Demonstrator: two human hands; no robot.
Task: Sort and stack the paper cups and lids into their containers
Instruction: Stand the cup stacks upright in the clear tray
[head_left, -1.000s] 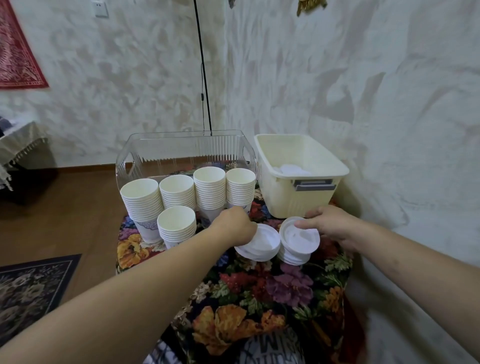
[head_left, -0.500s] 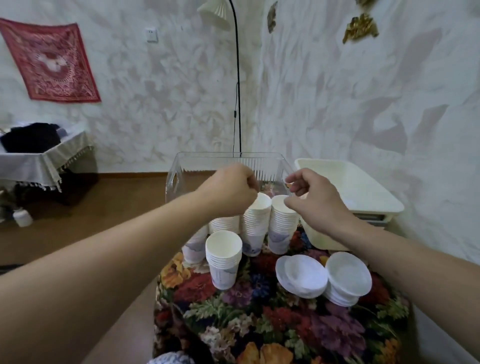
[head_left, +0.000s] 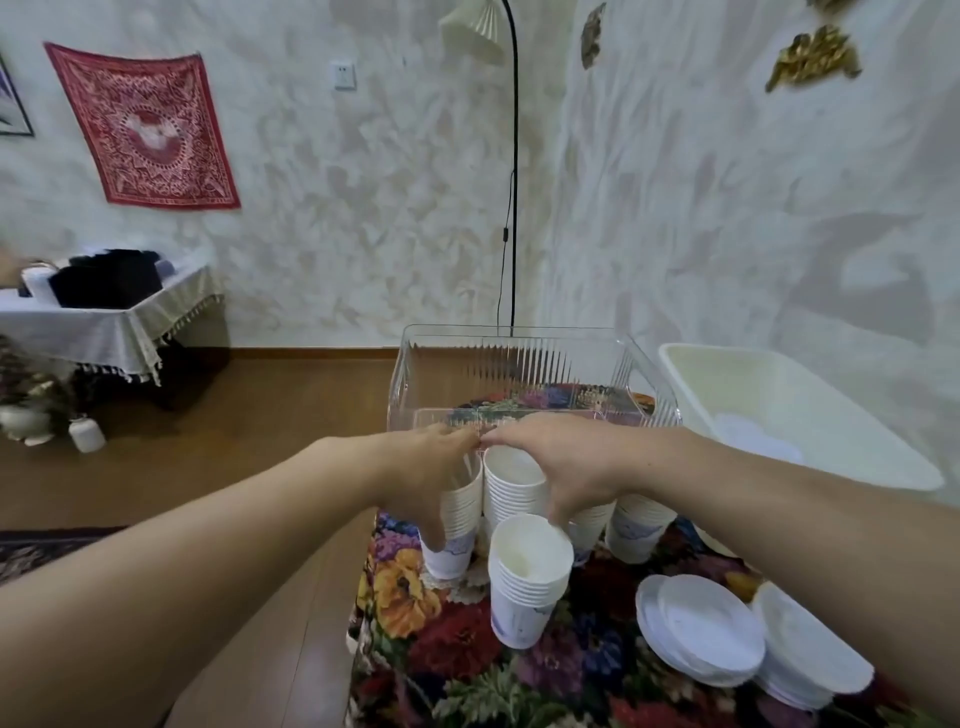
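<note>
Several stacks of white paper cups stand on the floral tablecloth (head_left: 447, 649) in front of an empty clear plastic bin (head_left: 519, 353). My left hand (head_left: 436, 467) grips the left cup stack (head_left: 460, 519), thumb down its near side. Beside it, my right hand (head_left: 566, 462) curls round the middle cup stack (head_left: 511, 486), fingers behind the rim and thumb at its right. A shorter stack (head_left: 527, 582) stands in front and another stack (head_left: 639, 530) to the right. Two piles of white lids (head_left: 701, 629) (head_left: 810, 660) lie at the front right.
A cream plastic bin (head_left: 779, 400) with a few lids inside stands to the right of the clear bin, by the wall. A floor lamp pole (head_left: 514, 208) rises behind the table. A side table (head_left: 104, 322) stands far left across the wooden floor.
Both hands left the lid piles, rose over the cups, then came down onto the left and middle cup stacks. The view has tilted upward.
</note>
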